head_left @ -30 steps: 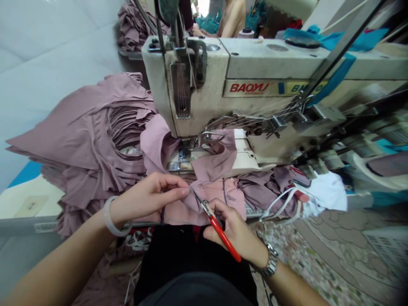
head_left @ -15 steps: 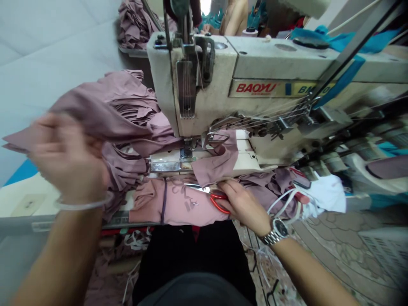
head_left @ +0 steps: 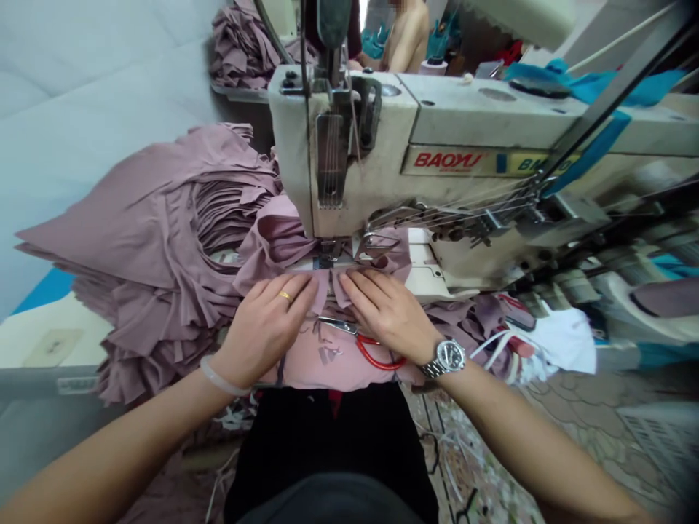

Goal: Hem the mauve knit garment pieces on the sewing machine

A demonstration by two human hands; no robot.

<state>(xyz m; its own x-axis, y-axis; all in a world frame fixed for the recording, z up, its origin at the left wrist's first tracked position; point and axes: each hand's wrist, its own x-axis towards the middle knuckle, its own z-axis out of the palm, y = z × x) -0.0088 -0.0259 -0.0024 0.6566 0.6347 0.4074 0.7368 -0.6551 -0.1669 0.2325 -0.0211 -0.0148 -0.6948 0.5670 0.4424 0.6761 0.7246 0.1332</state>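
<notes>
My left hand (head_left: 273, 313) is closed on the end of a mauve fabric piece (head_left: 321, 292), just in front of the sewing machine's presser foot (head_left: 329, 251). Opposite it, my right hand (head_left: 390, 309) has its fingers together on the edge of another mauve piece (head_left: 341, 291), whose cloth runs under the machine arm. A narrow gap separates the two edges. Below my right hand, red-handled scissors (head_left: 376, 354) lie on a pink cloth pad (head_left: 311, 364); part of them is covered by the hand.
A big stack of cut mauve pieces (head_left: 147, 189) spreads over the table's left side. The sewing machine (head_left: 360, 124) stands across the middle. White cloth (head_left: 565, 338) and more mauve fabric (head_left: 470, 314) lie at the right. Behind the machine sits another person (head_left: 407, 40).
My left hand has come from the stack on the left to the presser foot, bringing fabric. My right hand has shifted up from beside the scissors to the mauve piece's edge.
</notes>
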